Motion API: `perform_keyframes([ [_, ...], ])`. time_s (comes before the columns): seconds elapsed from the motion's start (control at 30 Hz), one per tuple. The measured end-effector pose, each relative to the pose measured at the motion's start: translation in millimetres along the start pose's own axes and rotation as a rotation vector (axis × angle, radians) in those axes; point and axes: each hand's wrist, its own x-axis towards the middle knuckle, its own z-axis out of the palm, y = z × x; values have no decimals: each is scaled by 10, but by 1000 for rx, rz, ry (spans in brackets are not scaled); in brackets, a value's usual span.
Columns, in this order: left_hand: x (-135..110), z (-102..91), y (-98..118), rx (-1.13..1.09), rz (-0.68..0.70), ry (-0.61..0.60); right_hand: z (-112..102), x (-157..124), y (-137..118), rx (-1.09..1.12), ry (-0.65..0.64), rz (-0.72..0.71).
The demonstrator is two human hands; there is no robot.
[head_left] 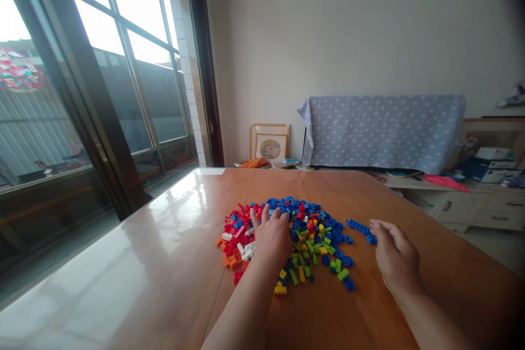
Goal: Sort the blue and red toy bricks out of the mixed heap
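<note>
A large heap of toy building bricks lies on the wooden table, with red, orange and white pieces on the left, blue at the back and right, and green and yellow in front. My left hand reaches over the heap's middle, fingers spread among the bricks. It hides the pieces beneath it. To the right of the heap is a short row of blue bricks. My right hand is at the near end of this row, its thumb and fingers drawn together. Whatever may be between those fingertips is hidden.
The brown table reaches toward the wall. Behind it, a dotted grey-blue cloth covers something on a low white cabinet. A framed picture leans against the wall. Glass doors stand at the left.
</note>
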Motion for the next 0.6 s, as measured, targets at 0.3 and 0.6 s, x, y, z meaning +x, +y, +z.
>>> perform_keyframes([
  [0.3,42,-380,5,-92,-126,91,46,-74,70,-160,-153,-102],
  [0.6,-307,0,-216,-166,258,-114,319,-235,-311,-170,-388,-213],
])
